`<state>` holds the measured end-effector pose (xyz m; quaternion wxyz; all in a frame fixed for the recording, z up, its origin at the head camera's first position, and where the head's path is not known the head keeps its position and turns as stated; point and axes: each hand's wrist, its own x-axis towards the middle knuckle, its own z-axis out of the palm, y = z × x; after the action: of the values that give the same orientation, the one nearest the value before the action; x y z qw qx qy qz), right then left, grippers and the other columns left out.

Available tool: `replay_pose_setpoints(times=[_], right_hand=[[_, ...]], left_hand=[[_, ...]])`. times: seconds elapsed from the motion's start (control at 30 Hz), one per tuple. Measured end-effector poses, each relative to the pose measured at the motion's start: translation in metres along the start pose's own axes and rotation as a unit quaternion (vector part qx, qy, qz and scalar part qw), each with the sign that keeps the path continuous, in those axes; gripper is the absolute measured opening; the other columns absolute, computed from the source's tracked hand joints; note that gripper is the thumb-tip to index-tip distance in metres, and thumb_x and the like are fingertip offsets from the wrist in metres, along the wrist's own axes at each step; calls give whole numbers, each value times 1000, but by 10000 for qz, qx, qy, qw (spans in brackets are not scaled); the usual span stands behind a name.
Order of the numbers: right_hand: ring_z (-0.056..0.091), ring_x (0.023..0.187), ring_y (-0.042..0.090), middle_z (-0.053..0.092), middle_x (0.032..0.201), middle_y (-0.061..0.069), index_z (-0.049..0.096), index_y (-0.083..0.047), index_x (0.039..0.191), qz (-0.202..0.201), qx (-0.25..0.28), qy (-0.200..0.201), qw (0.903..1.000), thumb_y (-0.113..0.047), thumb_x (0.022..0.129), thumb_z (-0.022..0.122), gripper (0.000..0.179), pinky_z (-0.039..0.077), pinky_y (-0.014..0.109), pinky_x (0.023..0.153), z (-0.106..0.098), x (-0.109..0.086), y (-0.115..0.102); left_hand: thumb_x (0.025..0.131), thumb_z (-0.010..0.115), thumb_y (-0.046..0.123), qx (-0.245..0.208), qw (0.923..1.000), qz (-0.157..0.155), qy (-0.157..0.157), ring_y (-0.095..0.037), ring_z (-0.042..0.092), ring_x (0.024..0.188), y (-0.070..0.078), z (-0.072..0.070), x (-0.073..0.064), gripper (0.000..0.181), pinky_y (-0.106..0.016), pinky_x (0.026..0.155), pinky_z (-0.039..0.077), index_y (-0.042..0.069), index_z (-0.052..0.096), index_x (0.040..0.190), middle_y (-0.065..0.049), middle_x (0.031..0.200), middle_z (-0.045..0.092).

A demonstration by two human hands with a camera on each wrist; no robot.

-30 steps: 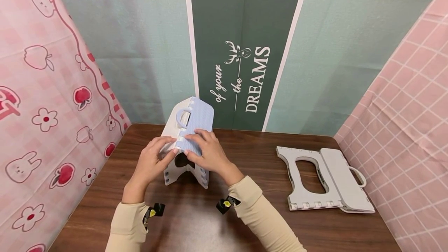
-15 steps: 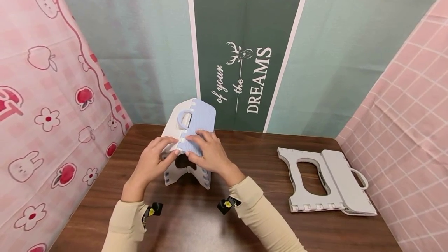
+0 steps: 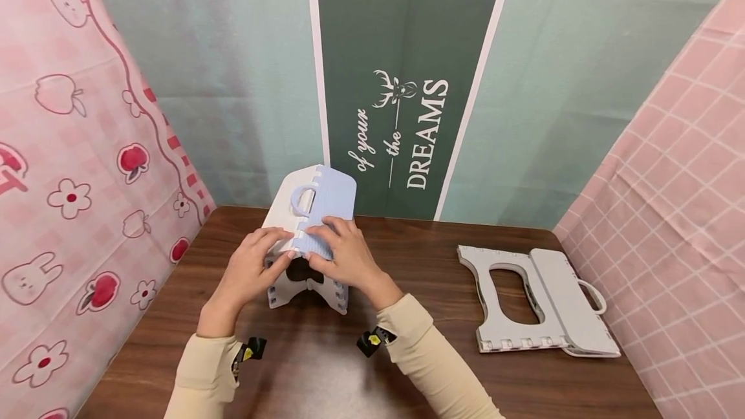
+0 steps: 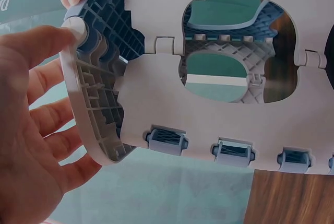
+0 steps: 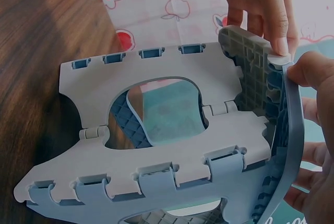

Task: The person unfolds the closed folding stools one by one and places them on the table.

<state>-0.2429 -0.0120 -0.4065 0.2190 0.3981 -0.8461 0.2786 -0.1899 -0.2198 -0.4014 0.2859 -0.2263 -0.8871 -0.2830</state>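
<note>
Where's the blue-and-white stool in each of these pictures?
Head: the blue-and-white stool is left of centre.
Left wrist: the stool fills the centre and right.
Right wrist: the stool spans the middle and bottom.
Shared landmark: the brown table, respectively lower half, bottom right, upper left.

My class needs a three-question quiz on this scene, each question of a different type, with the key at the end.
1. Which hand touches the blue half of the partly folded stool?
2. The flat white stool lies: A, on the floor; B, on the table; C, on a shelf.
3. Fill in: the largest word on the green backdrop is ____.

Key: 1, the right hand; 2, B; 3, DREAMS.
</note>
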Motion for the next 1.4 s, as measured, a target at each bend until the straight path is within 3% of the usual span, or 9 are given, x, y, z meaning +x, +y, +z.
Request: replay_pose_setpoints(times=[0.63, 1.17, 1.4], right_hand=[[47, 106, 28, 53, 120, 13, 65, -18, 112, -27, -351, 44, 9994, -38, 81, 61, 37, 39, 45, 83, 6, 1, -2], [46, 106, 27, 54, 119, 10, 65, -17, 108, -167, -710, -73, 9973, -40, 81, 61, 35, 37, 44, 85, 6, -1, -3], [47, 109, 28, 54, 122, 10, 64, -18, 110, -25, -747, -494, 9960, -40, 83, 61, 35, 38, 44, 86, -3, 3, -6]], left_hand=[[76, 71, 16, 204, 9988, 445, -1, -37, 54, 98, -9, -1, 0, 28, -56, 77, 42, 6, 66, 103, -16, 108, 59], [76, 72, 19, 364, 9987, 317, -129, -36, 52, 99, -9, 0, -3, 27, -57, 73, 40, 9, 67, 101, -14, 110, 59], [75, 73, 20, 376, 9986, 302, -214, -35, 55, 94, -3, -3, 3, 27, -54, 70, 43, 8, 67, 98, -14, 104, 60]])
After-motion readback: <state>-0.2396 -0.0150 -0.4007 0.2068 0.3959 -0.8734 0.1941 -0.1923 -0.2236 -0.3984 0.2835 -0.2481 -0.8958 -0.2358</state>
